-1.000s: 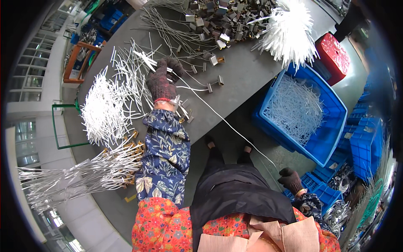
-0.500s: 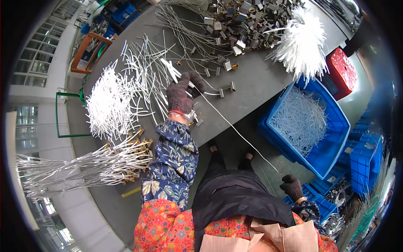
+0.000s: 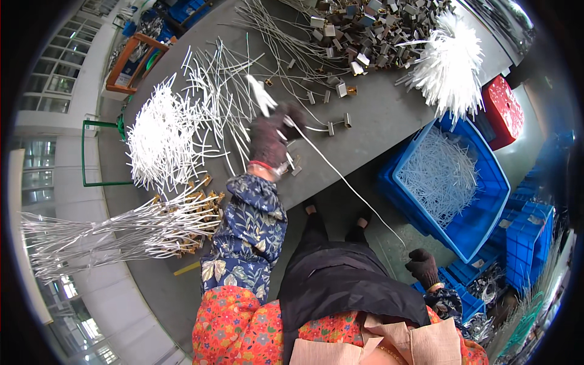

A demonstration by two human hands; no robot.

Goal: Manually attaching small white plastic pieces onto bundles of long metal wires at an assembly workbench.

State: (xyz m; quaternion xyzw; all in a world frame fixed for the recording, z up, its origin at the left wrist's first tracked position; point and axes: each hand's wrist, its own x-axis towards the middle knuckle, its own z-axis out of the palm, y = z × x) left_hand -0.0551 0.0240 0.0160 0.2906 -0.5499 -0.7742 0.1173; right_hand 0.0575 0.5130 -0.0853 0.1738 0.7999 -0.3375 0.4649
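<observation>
My left hand (image 3: 272,137), in a dark knitted glove, is closed over the table. A few short white tubes (image 3: 261,96) stick out beyond its fingers, and a long thin white wire (image 3: 344,178) leaves it towards the lower right. The wire's far end reaches the fingertips of my right hand (image 3: 421,267), gloved too, its fingers curled closed beside my body. Just right of the left hand lie small metal clip-like pieces (image 3: 347,120). Loose white wires (image 3: 222,91) spread over the table to its left.
White tube bundles lie at left (image 3: 161,137) and far right (image 3: 450,67) of the grey table (image 3: 365,143). Metal pieces (image 3: 377,33) heap at the back. Tied wires (image 3: 121,234) hang over the left edge. A blue crate (image 3: 490,228) of white pieces and a red stool (image 3: 504,112) stand right.
The view has shifted slightly, so the table sits a little further right and higher. My left hand has moved slightly right, blurred by motion. The wire still spans between both hands.
</observation>
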